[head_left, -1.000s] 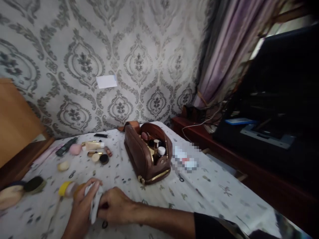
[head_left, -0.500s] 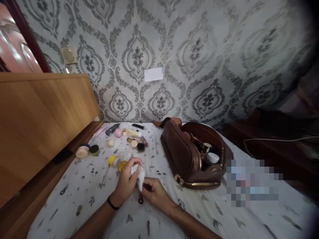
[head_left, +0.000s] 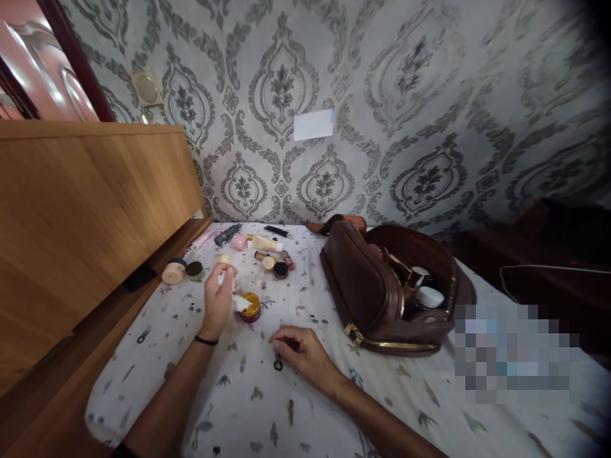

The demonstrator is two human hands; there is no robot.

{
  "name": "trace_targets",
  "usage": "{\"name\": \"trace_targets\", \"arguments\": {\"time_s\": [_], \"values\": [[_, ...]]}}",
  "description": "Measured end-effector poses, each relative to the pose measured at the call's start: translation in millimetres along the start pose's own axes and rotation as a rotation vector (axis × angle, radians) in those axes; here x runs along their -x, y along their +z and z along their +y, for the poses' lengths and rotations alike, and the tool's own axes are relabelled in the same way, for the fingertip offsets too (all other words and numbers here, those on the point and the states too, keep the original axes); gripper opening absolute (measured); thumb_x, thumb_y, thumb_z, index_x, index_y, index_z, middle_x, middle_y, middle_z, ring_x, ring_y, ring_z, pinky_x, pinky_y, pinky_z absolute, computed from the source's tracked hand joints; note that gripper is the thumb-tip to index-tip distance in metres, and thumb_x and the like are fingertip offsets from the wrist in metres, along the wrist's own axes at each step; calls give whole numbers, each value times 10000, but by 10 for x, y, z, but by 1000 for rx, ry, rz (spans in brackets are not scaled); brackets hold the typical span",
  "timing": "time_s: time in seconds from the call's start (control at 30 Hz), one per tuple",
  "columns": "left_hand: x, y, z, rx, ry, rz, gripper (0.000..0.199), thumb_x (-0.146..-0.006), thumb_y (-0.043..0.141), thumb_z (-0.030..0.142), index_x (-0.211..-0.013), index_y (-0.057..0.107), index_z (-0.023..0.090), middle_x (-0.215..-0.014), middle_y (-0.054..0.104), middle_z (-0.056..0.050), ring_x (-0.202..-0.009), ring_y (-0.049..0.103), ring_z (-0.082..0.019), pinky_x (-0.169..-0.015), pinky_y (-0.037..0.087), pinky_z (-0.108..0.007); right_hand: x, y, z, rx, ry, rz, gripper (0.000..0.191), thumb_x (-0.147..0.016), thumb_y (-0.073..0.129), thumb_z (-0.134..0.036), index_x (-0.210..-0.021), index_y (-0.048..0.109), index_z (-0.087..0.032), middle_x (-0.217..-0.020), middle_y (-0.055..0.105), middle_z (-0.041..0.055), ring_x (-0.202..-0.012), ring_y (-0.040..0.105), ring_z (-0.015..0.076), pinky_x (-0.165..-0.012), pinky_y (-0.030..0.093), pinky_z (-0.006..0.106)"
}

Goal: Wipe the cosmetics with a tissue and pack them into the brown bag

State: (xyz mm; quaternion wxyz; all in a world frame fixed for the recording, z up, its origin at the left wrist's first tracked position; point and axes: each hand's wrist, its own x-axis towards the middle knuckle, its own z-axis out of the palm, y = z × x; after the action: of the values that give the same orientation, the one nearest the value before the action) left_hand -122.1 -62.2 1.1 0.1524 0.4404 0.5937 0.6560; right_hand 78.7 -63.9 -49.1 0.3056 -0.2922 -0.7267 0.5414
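R hand [head_left: 305, 356]: nr. cloth [head_left: 258, 394], fingers part-curled; cannot tell if thumb & index tips meet. L hand [head_left: 218, 299]: fingers closed on white wipe [head_left: 240, 303]; loose end projects R of fingertips, overlapping top of amber jar [head_left: 252, 311]; contact unclear. Bag [head_left: 363, 286], R side: brown, unzipped; contains white-lidded pot [head_left: 429, 297] w/ bottle [head_left: 416, 278] adj. L side, beyond L hand: peach pot [head_left: 174, 272] beside green pot [head_left: 195, 271]. Farther: tube [head_left: 265, 243], lying flat.
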Motion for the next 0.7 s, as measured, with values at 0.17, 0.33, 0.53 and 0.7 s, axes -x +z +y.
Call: {"name": "trace_targets", "arguments": {"time_s": [0.17, 0.33, 0.53, 0.7], "values": [[-231, -219, -128, -13, 47, 185, 412, -963, 360, 544, -756, 483, 210, -521, 369, 74, -458, 363, -96, -463, 311, -200, 1, -2, -16, -10, 28, -16, 218, -817, 581, -333, -781, 683, -144, -630, 595, 7, -586, 506, 130, -557, 396, 245], [-305, -289, -220, -169, 104, 174, 392, -959, 348, 472, -718, 507, 206, -541, 422, 50, -498, 415, -121, -492, 340, -222, 8, 7, -17, -13, 33, -10, 220, -817, 560, -318, -772, 678, -137, -630, 584, 10, -585, 497, 127, -551, 383, 242], [-249, -274, -225, -487, 199, -16, 206, -895, 436, 318, -885, 604, 200, -734, 595, -6, -701, 548, -181, -704, 427, -279, 1, 6, 29, -21, 39, -16, 212, -803, 554, -309, -779, 680, -140, -627, 574, 4, -579, 484, 121, -553, 371, 240], [-244, -338, -251, -699, 267, -293, 277, -794, 487, 168, -987, 678, 224, -959, 662, -48, -967, 603, -237, -912, 446, -353, -2, 10, 56, -49, 28, -17, 187, -791, 560, -295, -777, 684, -155, -650, 586, 6, -599, 499, 127, -552, 386, 234]]}}
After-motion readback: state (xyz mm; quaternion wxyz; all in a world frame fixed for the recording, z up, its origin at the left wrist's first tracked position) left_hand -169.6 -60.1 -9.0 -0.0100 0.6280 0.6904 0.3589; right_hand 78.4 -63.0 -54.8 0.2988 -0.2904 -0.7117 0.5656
